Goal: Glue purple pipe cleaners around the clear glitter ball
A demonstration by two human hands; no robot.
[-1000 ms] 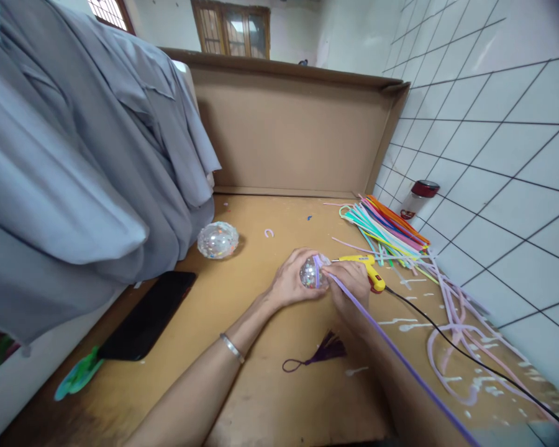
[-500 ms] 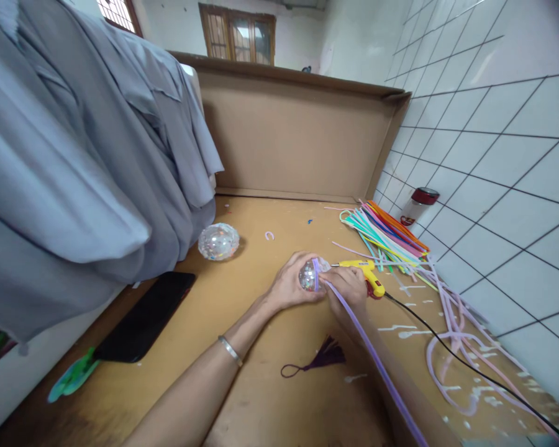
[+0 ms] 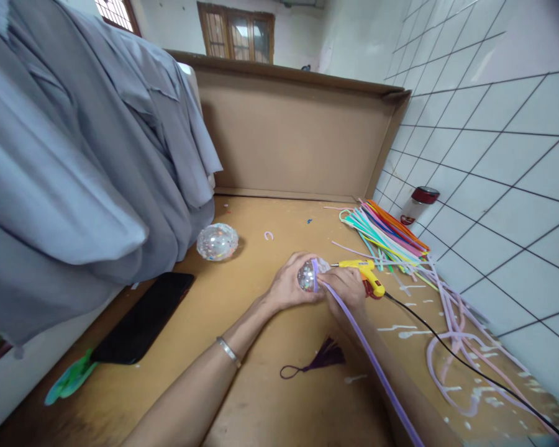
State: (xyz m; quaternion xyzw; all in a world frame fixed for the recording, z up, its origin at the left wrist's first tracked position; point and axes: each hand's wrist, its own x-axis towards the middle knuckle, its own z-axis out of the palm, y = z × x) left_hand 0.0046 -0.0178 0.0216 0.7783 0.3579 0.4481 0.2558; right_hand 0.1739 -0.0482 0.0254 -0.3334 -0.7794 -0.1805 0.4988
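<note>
My left hand (image 3: 289, 282) is wrapped around a small clear ball (image 3: 306, 277) with colourful glittery bits inside. A purple pipe cleaner (image 3: 361, 338) runs across the ball as a band, and its long free length trails down over my right forearm. The fingers of my right hand (image 3: 347, 288) are closed on the pipe cleaner where it meets the ball, pressing it there. Just beyond the right hand lies a yellow glue gun (image 3: 361, 268), its nozzle pointing left towards the ball. Below the hands rests a dark purple tassel (image 3: 326, 355) with a cord loop.
A clear faceted bowl (image 3: 217, 242) and a black phone (image 3: 144, 316) are on the left. To the right lie a bundle of coloured pipe cleaners (image 3: 386, 233), loose lilac strands (image 3: 431, 366) and the black cord (image 3: 447, 346). A cardboard panel (image 3: 298, 133) stands at the back.
Almost nothing differs. Both hands keep their hold on the ball and the pipe cleaner, and the view has shifted very slightly.
</note>
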